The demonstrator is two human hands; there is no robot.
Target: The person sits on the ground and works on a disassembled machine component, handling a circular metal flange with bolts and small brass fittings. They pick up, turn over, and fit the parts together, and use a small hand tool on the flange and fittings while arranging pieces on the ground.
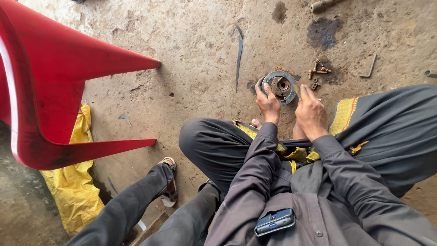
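Observation:
A round grey metal hub part (281, 86) with a rusty centre lies on the dusty concrete floor in front of my crossed legs. My left hand (267, 103) grips its near left rim, fingers curled over the edge. Over the part's right side, my right hand (309, 110) has closed fingers and seems to hold a small thin tool against the part; the tool is mostly hidden. Both arms wear grey sleeves.
Rusty bolts and small fittings (317, 73) lie just right of the part, with a bent metal rod (368, 69) further right. A thin dark metal strip (238, 54) lies to the left. A red plastic chair (50, 91), yellow sheet (73, 182) and another person's legs (150, 200) fill the left.

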